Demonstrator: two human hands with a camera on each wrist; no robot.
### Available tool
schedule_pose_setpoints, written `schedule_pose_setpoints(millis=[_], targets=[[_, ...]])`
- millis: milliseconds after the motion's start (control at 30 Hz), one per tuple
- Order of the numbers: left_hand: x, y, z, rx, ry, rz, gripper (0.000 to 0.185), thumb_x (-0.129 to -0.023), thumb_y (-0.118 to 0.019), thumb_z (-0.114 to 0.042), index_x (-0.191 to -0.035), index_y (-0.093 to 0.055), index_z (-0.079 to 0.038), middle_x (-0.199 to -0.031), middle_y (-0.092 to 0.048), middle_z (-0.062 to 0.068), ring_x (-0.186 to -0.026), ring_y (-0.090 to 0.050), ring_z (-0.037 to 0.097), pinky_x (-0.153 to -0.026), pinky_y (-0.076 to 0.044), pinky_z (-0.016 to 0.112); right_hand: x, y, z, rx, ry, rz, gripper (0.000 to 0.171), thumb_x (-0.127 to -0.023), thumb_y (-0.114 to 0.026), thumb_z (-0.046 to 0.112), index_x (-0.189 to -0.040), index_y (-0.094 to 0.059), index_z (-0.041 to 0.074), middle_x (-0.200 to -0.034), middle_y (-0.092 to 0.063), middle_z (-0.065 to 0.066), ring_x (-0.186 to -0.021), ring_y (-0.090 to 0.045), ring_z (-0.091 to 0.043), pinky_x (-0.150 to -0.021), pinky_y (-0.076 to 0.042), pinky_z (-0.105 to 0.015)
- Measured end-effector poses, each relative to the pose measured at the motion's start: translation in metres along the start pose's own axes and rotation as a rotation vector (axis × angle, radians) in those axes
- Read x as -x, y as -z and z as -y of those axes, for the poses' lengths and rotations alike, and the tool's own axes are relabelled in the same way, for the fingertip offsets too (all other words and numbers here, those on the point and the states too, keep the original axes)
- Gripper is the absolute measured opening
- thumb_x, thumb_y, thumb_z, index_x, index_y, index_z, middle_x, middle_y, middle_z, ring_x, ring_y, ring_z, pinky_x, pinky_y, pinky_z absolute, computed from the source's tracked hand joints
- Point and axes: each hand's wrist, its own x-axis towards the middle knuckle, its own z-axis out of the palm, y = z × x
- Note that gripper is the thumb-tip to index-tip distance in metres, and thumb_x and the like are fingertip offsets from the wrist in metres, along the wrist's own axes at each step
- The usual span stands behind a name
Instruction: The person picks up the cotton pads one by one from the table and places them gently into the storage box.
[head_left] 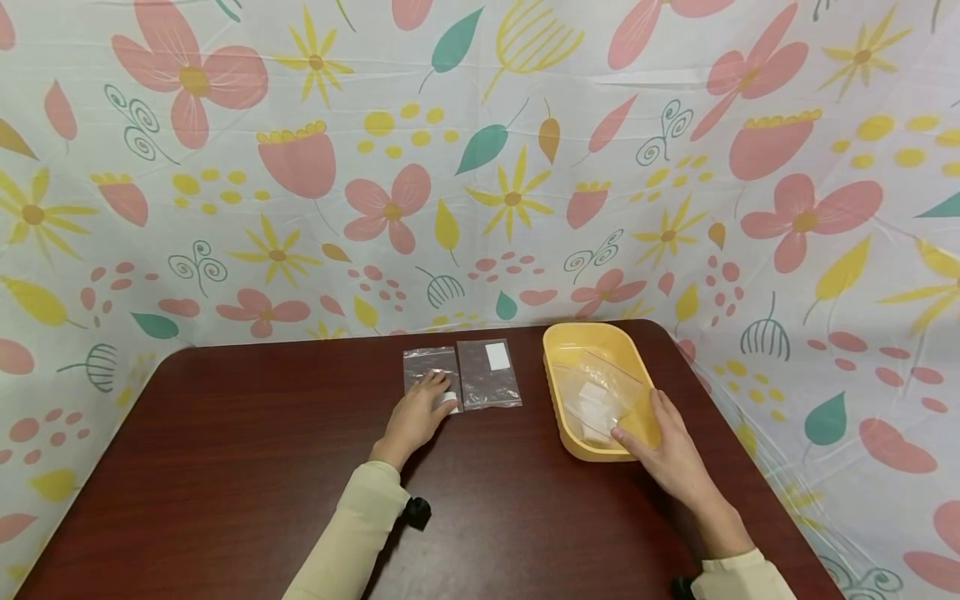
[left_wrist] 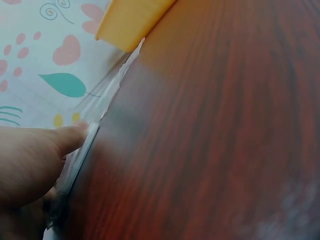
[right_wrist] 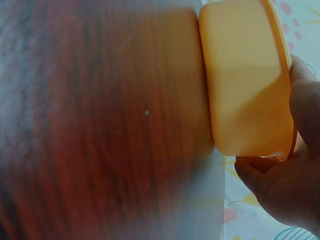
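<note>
Two clear bags (head_left: 459,377) on table; one yellow tray (head_left: 557,350).

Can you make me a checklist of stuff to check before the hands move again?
1. Left hand rests on the left bag on the table: ok.
2. Second bag lies flat beside it, untouched: ok.
3. Right hand is at the yellow tray: ok.
4. Bags in tray lie inside the rim: ok.
5. Right fingers pinching a bag: cannot tell.
6. Bags sealed: cannot tell.
</note>
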Motion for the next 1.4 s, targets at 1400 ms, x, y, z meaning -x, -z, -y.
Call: schedule_pose_setpoints(millis=[1400], targets=[[0.0015, -0.0029, 0.0042, 0.035, -0.007, -0.122, 0.036, -0.104, -0.058, -0.023, -0.138, -0.064, -0.013, -0.148, -0.052, 0.004, -0.143, -0.039, 0.029, -0.115, -0.033, 0.049, -0.0008, 0.0003, -0.0001, -0.003, 0.005, -0.001, 0.103, -0.093, -0.073, 0.042, -0.157, -0.009, -0.008, -0.160, -0.009, -0.035, -0.145, -0.014, -0.054, -0.110, -0.020, -0.071]])
